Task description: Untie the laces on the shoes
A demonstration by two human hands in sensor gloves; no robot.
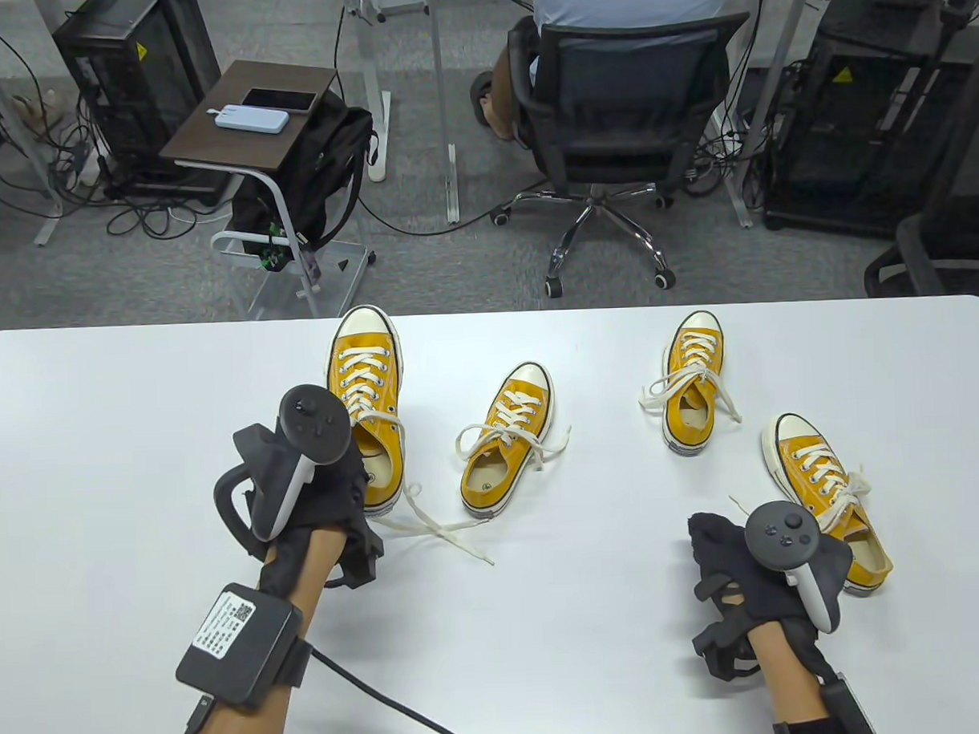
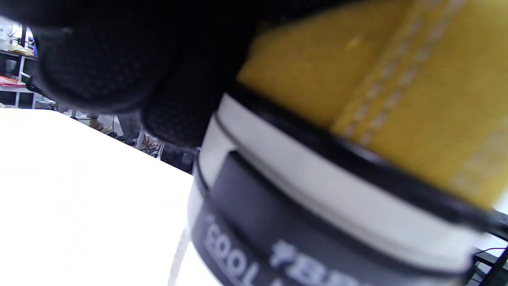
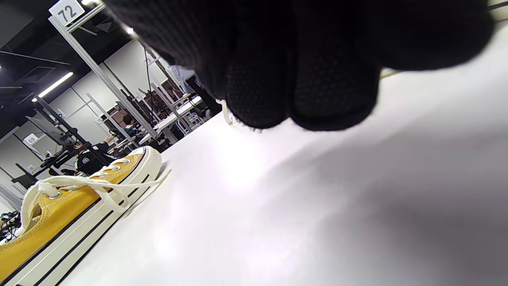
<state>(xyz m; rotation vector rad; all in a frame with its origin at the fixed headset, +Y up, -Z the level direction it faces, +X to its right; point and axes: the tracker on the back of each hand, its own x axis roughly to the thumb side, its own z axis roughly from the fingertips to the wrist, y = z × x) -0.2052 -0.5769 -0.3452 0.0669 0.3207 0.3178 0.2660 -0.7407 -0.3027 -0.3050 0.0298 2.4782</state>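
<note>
We see right hand (image 1: 773, 570) curled near the front-right shoe (image 1: 831, 499), holding a lace end we think; left hand (image 1: 317, 485) grips the far-left shoe (image 1: 368, 403) heel. Wide bare tabletop (image 1: 100, 477) left; two more shoes (image 1: 508, 438) mid-table; office chair (image 1: 608, 98) beyond.

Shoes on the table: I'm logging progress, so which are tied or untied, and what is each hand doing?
Far-left shoe: laces loose, trailing on the table.
Second shoe: bow tied.
Third shoe: bow tied.
Far-right shoe: bow tied.
Left hand: at the far-left shoe's heel.
Right hand: fingers curled, beside the far-right shoe.
</note>
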